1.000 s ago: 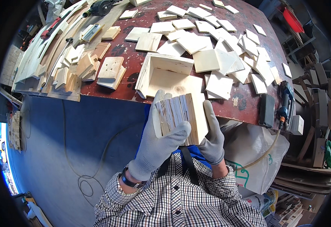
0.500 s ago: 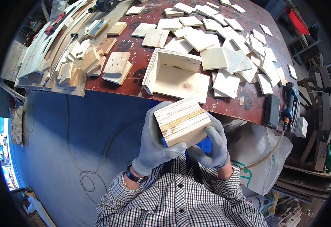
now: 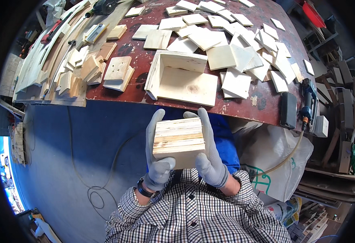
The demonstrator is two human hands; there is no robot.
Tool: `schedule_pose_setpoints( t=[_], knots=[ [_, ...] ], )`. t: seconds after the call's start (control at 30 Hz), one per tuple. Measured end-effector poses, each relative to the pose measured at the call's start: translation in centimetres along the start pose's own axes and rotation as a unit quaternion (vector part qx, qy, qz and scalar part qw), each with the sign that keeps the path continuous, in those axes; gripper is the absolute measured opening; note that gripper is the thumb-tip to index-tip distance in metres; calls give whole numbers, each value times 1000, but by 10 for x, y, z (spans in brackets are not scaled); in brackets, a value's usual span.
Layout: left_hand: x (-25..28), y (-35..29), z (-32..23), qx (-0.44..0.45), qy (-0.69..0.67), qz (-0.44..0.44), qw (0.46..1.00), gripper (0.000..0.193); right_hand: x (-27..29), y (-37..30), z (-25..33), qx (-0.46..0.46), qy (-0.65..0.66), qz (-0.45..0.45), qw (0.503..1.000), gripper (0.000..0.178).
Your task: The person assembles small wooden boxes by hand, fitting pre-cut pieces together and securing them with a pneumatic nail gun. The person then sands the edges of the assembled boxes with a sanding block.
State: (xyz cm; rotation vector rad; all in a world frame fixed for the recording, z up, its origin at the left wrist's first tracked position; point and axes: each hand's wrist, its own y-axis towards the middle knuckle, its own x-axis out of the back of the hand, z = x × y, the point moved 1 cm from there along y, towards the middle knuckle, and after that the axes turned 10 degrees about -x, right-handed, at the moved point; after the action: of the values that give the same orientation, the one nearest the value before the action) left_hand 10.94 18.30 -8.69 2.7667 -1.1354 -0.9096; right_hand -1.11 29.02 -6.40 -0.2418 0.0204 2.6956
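Observation:
A stack of thin plywood pieces (image 3: 179,139) is held between my two gloved hands, its layered edges facing up. My left hand (image 3: 157,152) closes on the stack's left side, thumb against the near face. On the opposite side, my right hand (image 3: 210,154) grips it the same way, its fingers reaching past the far edge. Just beyond, at the front of the red table (image 3: 139,87), lies an open wooden corner assembly (image 3: 185,87) with a base and upright sides. Many loose plywood squares (image 3: 220,56) are spread behind it and to its right.
A small block pile (image 3: 118,72) sits left of the assembly. Farther left are wood strips and offcuts (image 3: 90,67). At the right edge stand a black box (image 3: 288,110) and an air tool (image 3: 308,101) with a hose (image 3: 293,156). A white sack (image 3: 272,162) hangs below.
The stack has turned from tilted to nearly level and come lower, toward my body. My hands have shifted to flank its two sides. The table appears slightly farther left and up.

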Motion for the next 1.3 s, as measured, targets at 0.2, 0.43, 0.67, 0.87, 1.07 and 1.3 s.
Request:
schedule_pose_setpoints(
  t=[0.2, 0.43, 0.67, 0.87, 1.07, 1.3],
  knots=[
    [-12, -4, 3, 75, 54, -91, 992, 87, 4, -3, -10, -36, -30, -45, 998, 94],
    [-9, -2, 3, 86, 93, -57, 990, 80, 8, -4, -6, -94, -6, -68, 993, 89],
    [-11, 4, -4, 125, 3, 23, 992, 110, 5, -5, 4, -35, -47, -121, 991, 83],
    [14, -15, 14, 190, 17, 56, 980, 92, 33, -7, 9, 78, -254, -80, 961, 84],
    [47, -32, 34, 94, 68, 48, 992, 78, 150, -29, 75, 37, -434, -311, 845, 48],
    [48, -9, 13, 134, -88, -15, 987, 81, 288, -36, 95, -220, -692, -448, 521, 84]
  ],
)
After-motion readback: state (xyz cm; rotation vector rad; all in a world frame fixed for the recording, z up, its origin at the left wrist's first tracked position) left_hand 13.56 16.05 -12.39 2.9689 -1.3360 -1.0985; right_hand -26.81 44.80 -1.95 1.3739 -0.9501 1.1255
